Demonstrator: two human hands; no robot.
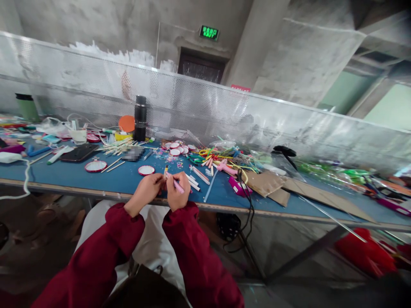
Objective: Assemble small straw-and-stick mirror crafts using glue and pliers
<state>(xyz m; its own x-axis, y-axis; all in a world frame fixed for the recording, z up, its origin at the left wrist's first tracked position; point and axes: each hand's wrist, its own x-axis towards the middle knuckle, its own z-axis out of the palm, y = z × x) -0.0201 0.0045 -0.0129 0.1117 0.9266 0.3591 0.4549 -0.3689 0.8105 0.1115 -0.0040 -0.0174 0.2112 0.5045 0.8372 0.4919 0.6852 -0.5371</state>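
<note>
My right hand is closed around a pink pen-like stick, whose blunt end points down toward me. Just left of it, my left hand pinches its fingertips together; whatever lies in them is too small to make out. A small piece with a yellowish-brown end rises between the two hands, and I cannot tell which one holds it. Beyond my left fingers lies a round white disc with a red rim. White and pale pink sticks lie on the table just right of my right hand.
The blue table carries a pink glue gun, a purple box, cardboard, a black bottle, a phone and several red-rimmed discs. A perforated metal screen stands behind. A black cord hangs over the front edge.
</note>
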